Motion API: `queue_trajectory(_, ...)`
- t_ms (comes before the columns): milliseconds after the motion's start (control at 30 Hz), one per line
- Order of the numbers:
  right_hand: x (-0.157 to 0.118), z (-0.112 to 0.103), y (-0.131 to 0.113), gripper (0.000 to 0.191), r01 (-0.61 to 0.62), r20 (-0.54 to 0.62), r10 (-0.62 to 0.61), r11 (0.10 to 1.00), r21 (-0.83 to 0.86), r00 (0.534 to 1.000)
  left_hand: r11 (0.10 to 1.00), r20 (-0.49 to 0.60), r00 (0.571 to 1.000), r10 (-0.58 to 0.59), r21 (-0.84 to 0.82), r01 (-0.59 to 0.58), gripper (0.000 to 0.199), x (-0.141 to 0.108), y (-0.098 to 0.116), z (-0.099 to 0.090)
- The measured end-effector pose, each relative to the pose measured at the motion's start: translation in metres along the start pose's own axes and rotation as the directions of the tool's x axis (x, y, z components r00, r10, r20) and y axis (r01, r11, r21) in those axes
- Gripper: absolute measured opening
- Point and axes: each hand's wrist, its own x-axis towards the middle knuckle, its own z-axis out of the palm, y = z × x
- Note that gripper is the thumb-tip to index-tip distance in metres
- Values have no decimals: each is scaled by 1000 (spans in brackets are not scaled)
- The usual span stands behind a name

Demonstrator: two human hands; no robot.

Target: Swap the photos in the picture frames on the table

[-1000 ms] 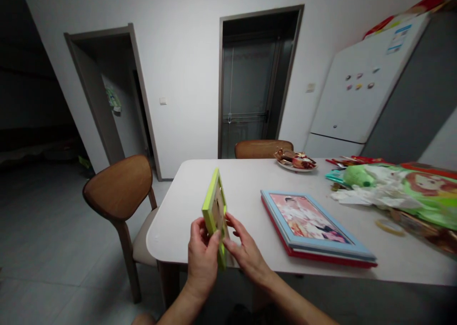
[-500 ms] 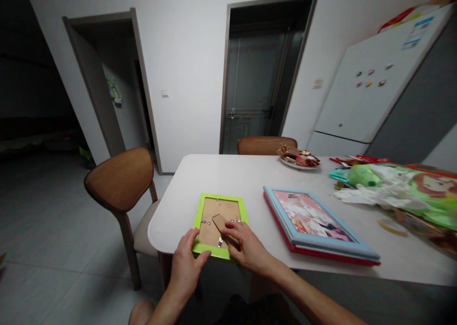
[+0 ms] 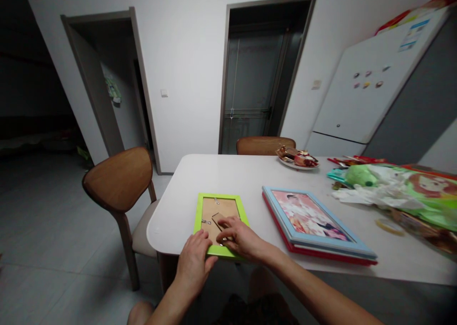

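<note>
A lime-green picture frame [image 3: 220, 252] lies back side up at the near left of the table, its brown backing board [image 3: 209, 206] facing me. Small metal clips sit around the board, one clip [image 3: 206, 221] plain to see at the left. A stand leg [image 3: 216, 216] lies slanted at the middle. My left hand [image 3: 194, 256] grips the near left corner, fingers on the back and thumb at the near edge. Over the near right part, my right hand [image 3: 240, 238] has its fingers bent together at the near clip, which they mostly cover.
To the right, a light-blue picture frame [image 3: 321, 218] rests on a stack with a red one below. Behind are a plate of wrapped items [image 3: 297, 165] and a green bag [image 3: 432, 196] with white tissue. Tape [image 3: 390, 227] lies nearby. A wooden chair [image 3: 119, 179] stands left.
My left hand has slid right and further onto the frame's near corner. The right hand's fingers have shifted left and curled in over the near clip. The frame has barely moved.
</note>
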Motion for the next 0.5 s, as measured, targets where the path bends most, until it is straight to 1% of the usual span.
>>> queue_trajectory(67, 3, 5, 1, 15, -13, -26, 13, 1000, 2, 1000, 1000, 15, 1000, -16, -3, 16, 23, 2, 0, -1)
queue_trajectory(133, 5, 9, 2, 13, -41, -65, 41, 999, 1, 997, 999, 13, 999, -39, -1, 39, 24, 2, 0, -2)
queue_trajectory(300, 11, 14, -1, 16, -91, -116, 94, 995, 27, 989, 998, -4, 999, -53, 23, 53, 26, -2, -2, 0)
queue_trajectory(400, 24, 17, -5, 22, -149, -176, 150, 989, 17, 973, 997, -2, 998, -62, 39, 62, 26, -3, -1, 0)
queue_trajectory(500, 43, 24, -9, 21, -191, -182, 177, 979, -66, 967, 997, 1, 997, -71, 35, 71, 30, -3, 1, -2)
